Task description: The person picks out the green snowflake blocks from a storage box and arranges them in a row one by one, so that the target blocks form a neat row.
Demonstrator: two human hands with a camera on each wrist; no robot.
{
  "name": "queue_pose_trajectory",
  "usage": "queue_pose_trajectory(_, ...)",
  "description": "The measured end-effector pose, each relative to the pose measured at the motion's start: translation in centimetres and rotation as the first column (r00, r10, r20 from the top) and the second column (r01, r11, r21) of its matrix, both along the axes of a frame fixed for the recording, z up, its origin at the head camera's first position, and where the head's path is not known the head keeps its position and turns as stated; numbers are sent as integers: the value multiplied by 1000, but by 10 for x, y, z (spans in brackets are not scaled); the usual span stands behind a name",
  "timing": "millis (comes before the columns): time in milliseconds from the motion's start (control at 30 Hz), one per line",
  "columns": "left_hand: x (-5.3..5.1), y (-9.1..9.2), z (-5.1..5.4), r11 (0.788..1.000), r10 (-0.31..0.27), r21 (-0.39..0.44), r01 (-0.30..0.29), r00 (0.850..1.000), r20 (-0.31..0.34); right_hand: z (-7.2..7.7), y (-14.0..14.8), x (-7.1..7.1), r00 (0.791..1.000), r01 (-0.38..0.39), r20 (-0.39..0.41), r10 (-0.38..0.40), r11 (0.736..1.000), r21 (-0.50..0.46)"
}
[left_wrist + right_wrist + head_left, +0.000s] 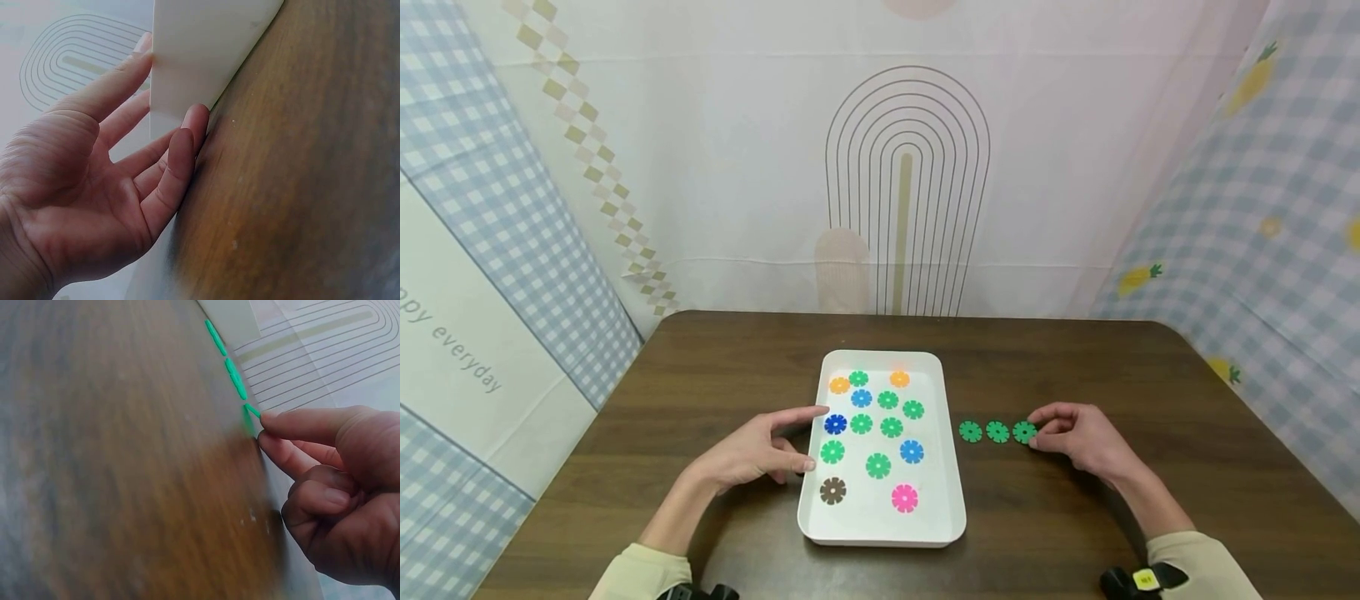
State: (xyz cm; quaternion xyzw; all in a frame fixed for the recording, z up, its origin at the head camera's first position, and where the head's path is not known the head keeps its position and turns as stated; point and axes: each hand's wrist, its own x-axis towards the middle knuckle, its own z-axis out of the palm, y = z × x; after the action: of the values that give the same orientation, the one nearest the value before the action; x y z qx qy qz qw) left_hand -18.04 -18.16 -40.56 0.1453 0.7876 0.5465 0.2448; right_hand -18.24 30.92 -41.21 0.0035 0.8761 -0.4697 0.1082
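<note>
Right of the white tray [880, 533], three green notched discs lie in a row: one [970, 431] nearest the tray, a middle one [997, 432] and an outer one [1023, 432]. My right hand [1093, 442] pinches the outer disc [252, 410] between thumb and finger; in the right wrist view it is tilted, one edge raised. My left hand [748, 450] touches the tray's left side with spread fingers, thumb and fingertips at the wall [187, 62]. Inside the tray lie several green discs [878, 465], blue ones [912, 452], orange ones [899, 379], a brown one [832, 491] and a pink one [905, 498].
The brown wooden table [715, 358] reaches back to a pale patterned cloth [737, 167]. Checked blue and white cloths hang at the left [497, 150] and right [1240, 225]. Both forearms come in from the front edge, with a black device on each wrist.
</note>
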Motion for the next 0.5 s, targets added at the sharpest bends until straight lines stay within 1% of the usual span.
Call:
queue_pose_trajectory(333, 0, 0, -1, 1000, 4, 5, -4, 1000, 0, 1, 0, -1, 1000, 6, 1, -6, 1000, 5)
queue_pose_trajectory(400, 0, 0, -1, 1000, 4, 5, -4, 1000, 1, 3, 0, 0, 1000, 9, -4, -9, 1000, 11)
queue_pose_trajectory(500, -1, 1, 0, 1000, 3, 4, -3, 1000, 2, 13, -3, 3, 999, 8, -33, -7, 1000, 28)
